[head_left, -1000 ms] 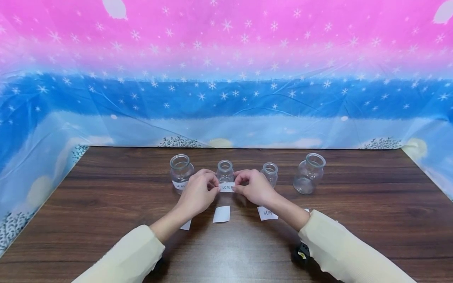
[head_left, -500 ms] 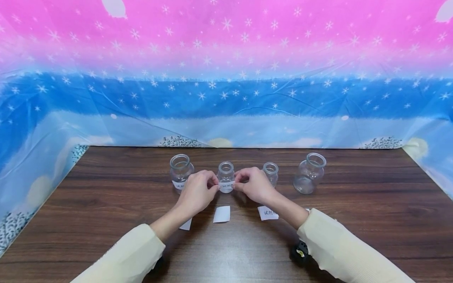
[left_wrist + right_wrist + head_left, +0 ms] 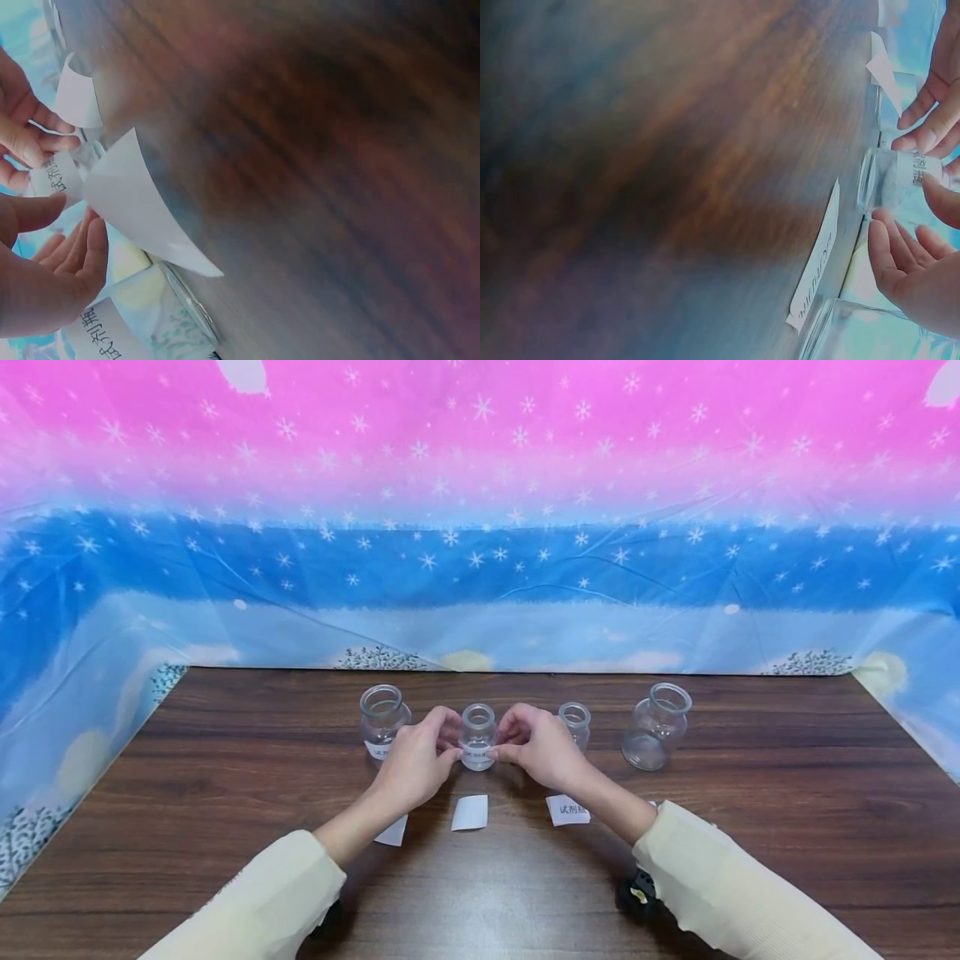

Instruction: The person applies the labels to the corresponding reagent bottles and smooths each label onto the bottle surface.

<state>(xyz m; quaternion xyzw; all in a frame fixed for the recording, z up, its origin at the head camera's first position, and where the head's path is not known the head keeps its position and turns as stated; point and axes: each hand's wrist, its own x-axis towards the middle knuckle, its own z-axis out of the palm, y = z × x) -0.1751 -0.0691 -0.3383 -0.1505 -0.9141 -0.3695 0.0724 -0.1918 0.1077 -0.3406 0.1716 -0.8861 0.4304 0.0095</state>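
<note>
A small glass jar [image 3: 478, 734] stands upright between my two hands, with a white printed label [image 3: 476, 753] against its front. My left hand [image 3: 417, 760] is at the jar's left side; its thumb presses the label's left end. On the other side, my right hand [image 3: 549, 749] has its thumb on the right end. In the right wrist view, the right fingers [image 3: 889, 236] are spread and apart from the label [image 3: 915, 169]. The left fingers [image 3: 90, 259] curve loosely beside the jar in the left wrist view, free of the paper.
A larger jar [image 3: 384, 717] with a label on it stands at the left. Farther right are a small jar [image 3: 575, 718] and a larger bare jar [image 3: 654, 731]. White paper pieces, such as a blank one [image 3: 470, 812] and a printed label [image 3: 568, 811], lie on the wooden table [image 3: 480, 902].
The label has gone from being held in front of the jar to lying against its glass. The fingers of both hands have since spread away from the label ends, leaving the thumbs on it.
</note>
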